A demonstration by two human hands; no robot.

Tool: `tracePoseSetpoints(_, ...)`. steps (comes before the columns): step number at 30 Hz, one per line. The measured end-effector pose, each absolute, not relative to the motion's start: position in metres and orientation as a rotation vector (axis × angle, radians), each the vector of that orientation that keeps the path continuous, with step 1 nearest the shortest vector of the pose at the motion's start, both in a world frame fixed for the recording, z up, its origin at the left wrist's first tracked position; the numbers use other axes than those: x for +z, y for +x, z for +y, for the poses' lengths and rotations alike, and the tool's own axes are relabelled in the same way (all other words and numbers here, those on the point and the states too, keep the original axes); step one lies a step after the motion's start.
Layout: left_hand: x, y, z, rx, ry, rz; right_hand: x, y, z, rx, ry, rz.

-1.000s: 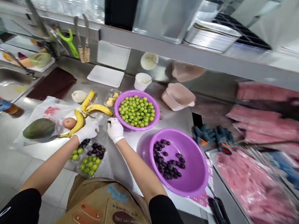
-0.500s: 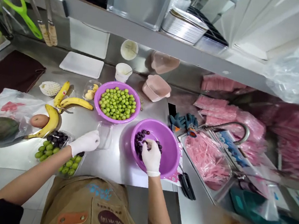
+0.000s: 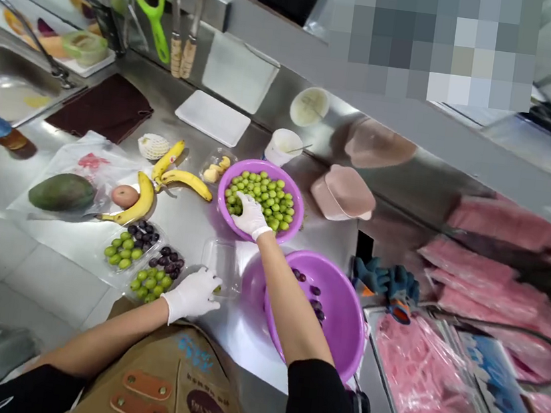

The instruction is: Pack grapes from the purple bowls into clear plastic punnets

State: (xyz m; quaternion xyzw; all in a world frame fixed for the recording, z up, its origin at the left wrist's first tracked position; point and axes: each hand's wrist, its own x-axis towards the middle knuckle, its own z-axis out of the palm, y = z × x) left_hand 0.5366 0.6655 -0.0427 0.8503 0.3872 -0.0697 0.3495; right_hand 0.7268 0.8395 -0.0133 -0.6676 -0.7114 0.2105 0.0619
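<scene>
My right hand [image 3: 250, 217], in a white glove, reaches into a purple bowl [image 3: 295, 228] of green grapes [image 3: 262, 193], thumb and fingers apart against the fruit. My left hand [image 3: 193, 295], also gloved, is at the near left corner of a clear plastic tray [image 3: 223, 257]. Its curled fingers and thumb appear to close round a green grape [image 3: 216, 289]. Left of that hand, a clear pack holds green grapes [image 3: 149, 283] and dark grapes [image 3: 167, 261]. Beyond it is a similar filled pack [image 3: 123, 249]. Under my right forearm stands a larger purple basin [image 3: 342, 315] with several dark grapes [image 3: 315, 291].
Bananas [image 3: 143, 200], a round reddish fruit [image 3: 125, 196] and a mango [image 3: 62, 192] on a plastic bag lie to the left. Behind stand a white cup [image 3: 283, 146] and a pink container [image 3: 342, 193]. Gloves [image 3: 372, 275] lie right; a shelf [image 3: 287, 27] overhangs the counter.
My right hand has left the dark grapes in the basin and moved to the green grapes bowl. My left hand has shifted nearer along the tray. The view has turned left.
</scene>
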Motion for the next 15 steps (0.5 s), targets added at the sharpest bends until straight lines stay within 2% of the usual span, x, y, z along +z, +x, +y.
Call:
tracePoseSetpoints(4, -0.047, 0.539, 0.667, -0.145, 2.216, 0.977, -0.031, 0.728, 0.868, 0.626, -2.079, -2.295)
tracePoseSetpoints(15, -0.047, 0.537, 0.666, -0.208, 2.286, 0.91, -0.041, 0.708, 0.867, 0.319, -2.211, -2.142)
